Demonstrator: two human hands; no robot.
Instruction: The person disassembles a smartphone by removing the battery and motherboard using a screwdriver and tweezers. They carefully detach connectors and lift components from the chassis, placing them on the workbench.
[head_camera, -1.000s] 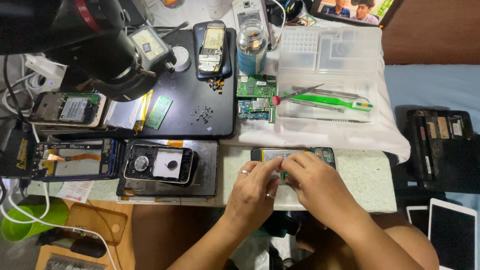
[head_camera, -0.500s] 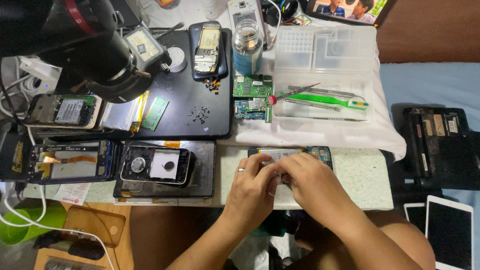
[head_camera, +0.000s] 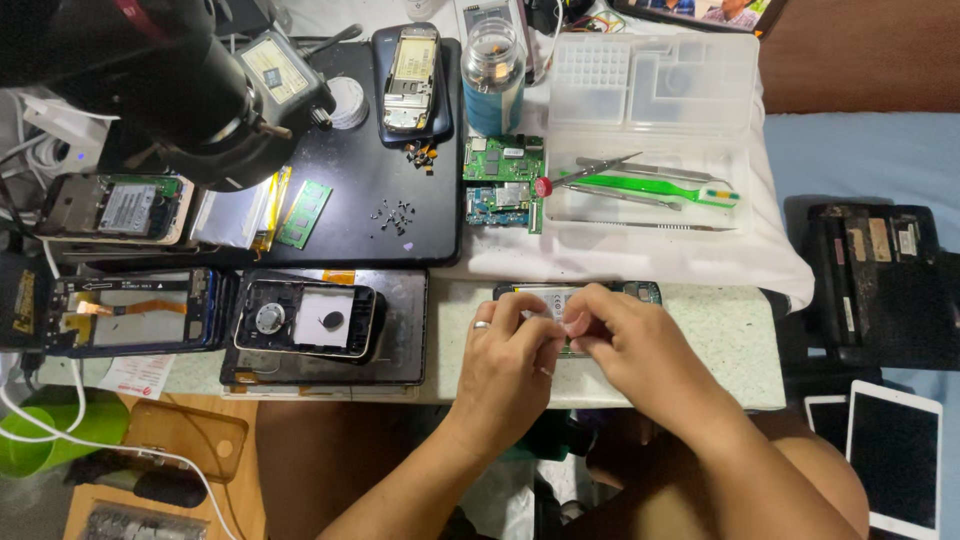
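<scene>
Phone (head_camera: 640, 293), opened, is lying flat on the speckled worktop (head_camera: 730, 340) at about 6 o'clock from the clear plastic tray (head_camera: 655, 140); only its top edge and right end are visible, the rest is covered by both hands. Left hand (head_camera: 510, 355), ring on one finger, is curled over the left half of the phone, fingertips pinched toward the middle. Right hand (head_camera: 625, 345) is closed over the right half, thumb and forefinger pressed together on something small at the phone's centre. What is pinched cannot be told; it is hidden between the fingertips.

Handling, as judged: phone body is light and rigid, but the exposed insides are likely fragile, so it is best held by the outer edges of the frame, with no pressure on the board. Any small part or ribbon would be thin, easily bent and easily dropped.

At 12 o'clock from the hands, two green circuit boards (head_camera: 503, 180) are laid beside a green toothbrush (head_camera: 650, 188) and tweezers (head_camera: 650, 170) on the tray. At 9 o'clock, another opened phone (head_camera: 305, 320) rests on a dark tablet back (head_camera: 400, 340). Loose screws (head_camera: 395, 215) are scattered on the black mat (head_camera: 430, 230). At 10 o'clock the view is blocked by a blurred dark object (head_camera: 170, 90), probably a microscope or lamp head. A tablet (head_camera: 895, 450) at 4 o'clock is cut off by the frame.
</scene>
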